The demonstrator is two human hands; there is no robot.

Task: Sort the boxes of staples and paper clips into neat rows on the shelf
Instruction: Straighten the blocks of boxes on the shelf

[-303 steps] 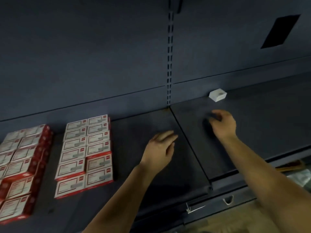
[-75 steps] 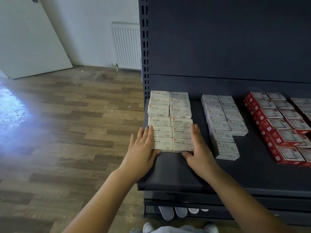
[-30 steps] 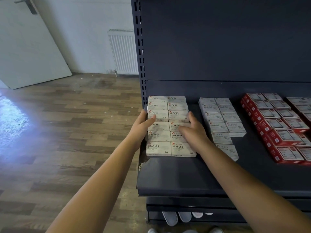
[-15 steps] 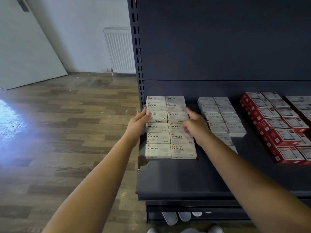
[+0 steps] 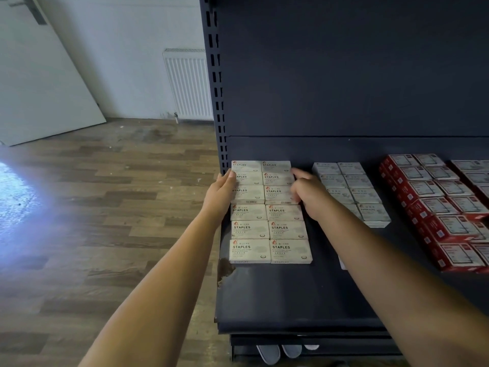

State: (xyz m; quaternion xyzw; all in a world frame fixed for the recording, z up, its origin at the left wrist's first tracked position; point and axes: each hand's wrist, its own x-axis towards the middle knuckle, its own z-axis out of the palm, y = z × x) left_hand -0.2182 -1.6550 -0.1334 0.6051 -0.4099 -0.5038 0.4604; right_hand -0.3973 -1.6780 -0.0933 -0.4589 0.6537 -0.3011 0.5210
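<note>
Staples boxes (image 5: 268,210) sit two-wide at the shelf (image 5: 277,295) left end. Left hand (image 5: 221,193), fingers straight, presses their left side; right hand (image 5: 308,193) curls against the right. Stiff, dense, likely slide-prone cartons: squeeze sidewalls.

My right hand (image 5: 308,193) hides part of the paper clip boxes (image 5: 352,186); the red boxes (image 5: 439,207) run off the right edge.

The dark shelf (image 5: 277,300) carried three blocks of boxes — white staples boxes (image 5: 268,211) at centre frame, grey paper-clip boxes (image 5: 349,189) to their right, red boxes (image 5: 436,207) at the right edge — all lying flat.
</note>
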